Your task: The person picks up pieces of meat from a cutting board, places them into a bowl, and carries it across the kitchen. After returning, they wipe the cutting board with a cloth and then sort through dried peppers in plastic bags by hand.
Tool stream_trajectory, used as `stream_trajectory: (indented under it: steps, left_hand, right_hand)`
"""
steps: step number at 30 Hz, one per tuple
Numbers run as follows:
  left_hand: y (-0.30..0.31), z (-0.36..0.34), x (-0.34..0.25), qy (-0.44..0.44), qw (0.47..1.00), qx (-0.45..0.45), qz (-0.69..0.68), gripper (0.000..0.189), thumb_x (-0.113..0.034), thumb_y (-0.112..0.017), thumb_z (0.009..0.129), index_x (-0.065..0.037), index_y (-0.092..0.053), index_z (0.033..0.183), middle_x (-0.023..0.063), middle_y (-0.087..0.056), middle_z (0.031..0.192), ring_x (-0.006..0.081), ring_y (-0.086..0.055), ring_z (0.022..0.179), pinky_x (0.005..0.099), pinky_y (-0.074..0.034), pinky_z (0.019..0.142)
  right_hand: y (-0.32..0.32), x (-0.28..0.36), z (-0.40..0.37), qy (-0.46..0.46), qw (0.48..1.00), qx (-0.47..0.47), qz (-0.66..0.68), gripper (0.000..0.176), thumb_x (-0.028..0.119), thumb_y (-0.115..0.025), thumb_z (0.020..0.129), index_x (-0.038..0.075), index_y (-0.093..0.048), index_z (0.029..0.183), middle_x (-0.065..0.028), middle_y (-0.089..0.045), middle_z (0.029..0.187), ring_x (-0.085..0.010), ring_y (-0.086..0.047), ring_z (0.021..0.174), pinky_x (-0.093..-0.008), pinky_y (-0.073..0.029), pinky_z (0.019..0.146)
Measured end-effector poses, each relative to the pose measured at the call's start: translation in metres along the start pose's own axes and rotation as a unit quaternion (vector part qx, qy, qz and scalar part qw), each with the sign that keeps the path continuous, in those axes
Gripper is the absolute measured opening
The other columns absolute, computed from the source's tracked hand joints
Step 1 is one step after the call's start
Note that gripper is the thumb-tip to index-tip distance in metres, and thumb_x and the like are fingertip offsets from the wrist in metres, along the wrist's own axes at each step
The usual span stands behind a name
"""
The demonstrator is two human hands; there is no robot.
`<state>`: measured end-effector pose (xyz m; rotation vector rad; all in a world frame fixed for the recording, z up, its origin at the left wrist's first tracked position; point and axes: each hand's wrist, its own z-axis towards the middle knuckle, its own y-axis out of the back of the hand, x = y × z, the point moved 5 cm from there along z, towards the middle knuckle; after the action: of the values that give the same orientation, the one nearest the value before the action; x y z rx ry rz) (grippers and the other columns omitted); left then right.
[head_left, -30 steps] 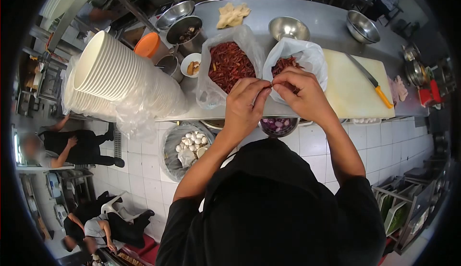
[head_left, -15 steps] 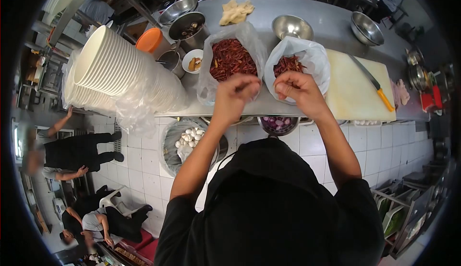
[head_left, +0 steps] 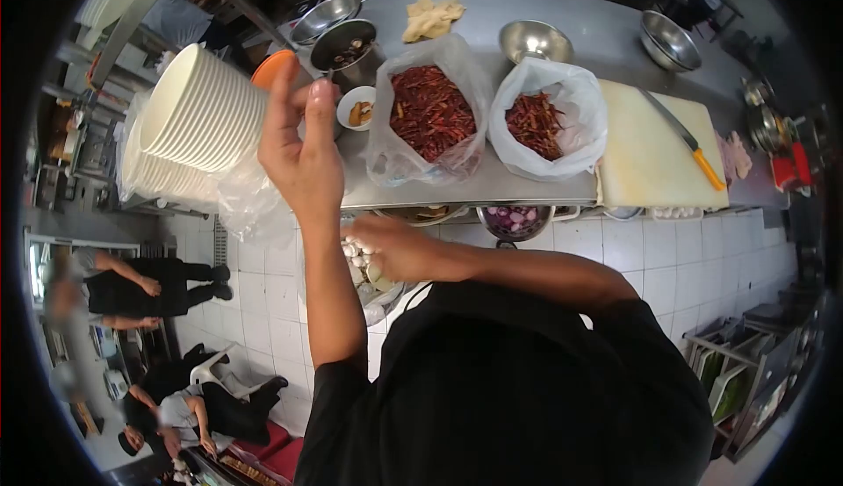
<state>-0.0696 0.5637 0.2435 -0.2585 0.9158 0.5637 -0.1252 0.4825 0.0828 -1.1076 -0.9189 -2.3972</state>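
Note:
My left hand is raised near the counter's front edge, beside the stacked white tubs. Its thumb and fingers are stretched upward and apart, with nothing visible between them. My right hand crosses low to the left, over a lined bin of white roundish pieces; its fingers are smeared by motion. On the counter stand two open plastic bags. Dried red chilies fill much of the clear bag. Fewer chilies lie in the white bag to its right.
White tubs stand stacked at left. A knife lies on the cutting board at right. Steel bowls sit behind the bags. A pot of purple onions is below the counter edge. Co-workers are at far left.
Both hands have left the bags of chilies. My left hand has moved left and up toward the tubs; my right hand has swung down and left over the bin.

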Motion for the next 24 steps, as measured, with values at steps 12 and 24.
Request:
stream_trajectory:
  steps: [12, 24]
  left_hand:
    - [0.107, -0.127, 0.097, 0.259, 0.962, -0.011, 0.081, 0.03, -0.008, -0.067, 0.093, 0.003, -0.065, 0.121, 0.01, -0.069, 0.101, 0.0125, -0.063, 0.094, 0.0268, -0.049, 0.087]
    - [0.036, -0.124, 0.077, 0.226, 0.962, 0.115, 0.102, 0.025, -0.008, -0.07, 0.089, 0.001, -0.07, 0.111, 0.0087, -0.07, 0.092, 0.0144, -0.063, 0.087, 0.0278, -0.049, 0.082]
  right_hand:
    - [0.227, -0.092, -0.084, -0.183, 0.878, -0.124, -0.424, 0.028, -0.003, -0.062, 0.076, 0.002, -0.072, 0.101, -0.0144, -0.065, 0.094, -0.0336, -0.061, 0.093, -0.0414, -0.05, 0.083]
    - [0.271, -0.158, -0.122, -0.265, 0.848, -0.051, -0.457, 0.021, -0.001, -0.064, 0.071, 0.003, -0.072, 0.09, -0.0179, -0.065, 0.096, -0.0371, -0.062, 0.093, -0.0448, -0.051, 0.086]
